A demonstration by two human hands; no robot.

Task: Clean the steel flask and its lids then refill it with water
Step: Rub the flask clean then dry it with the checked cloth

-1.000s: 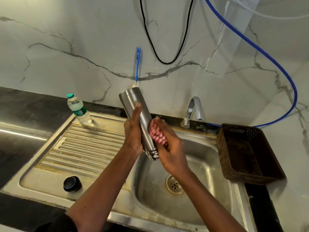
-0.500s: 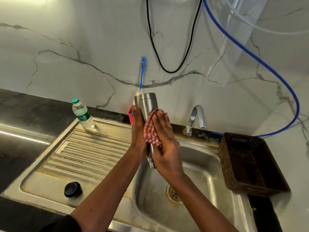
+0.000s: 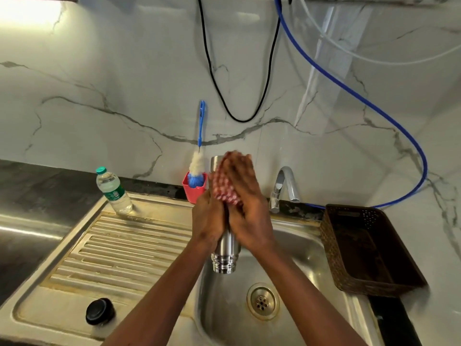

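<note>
The steel flask is held upside down over the sink bowl, its threaded mouth pointing down. My left hand grips its body from the left. My right hand presses a red-and-white checked cloth against the flask's upper part; the fingers are motion-blurred. A black lid lies on the drainboard at the front left.
A small plastic water bottle stands at the drainboard's back. A blue-handled bottle brush rests in a pink holder by the wall. The tap stands behind the bowl, a brown basket to the right. Cables hang above.
My right hand has slid the cloth up the flask towards its base end. The flask went from tilted to nearly upright, and the view has shifted so the brush holder shows.
</note>
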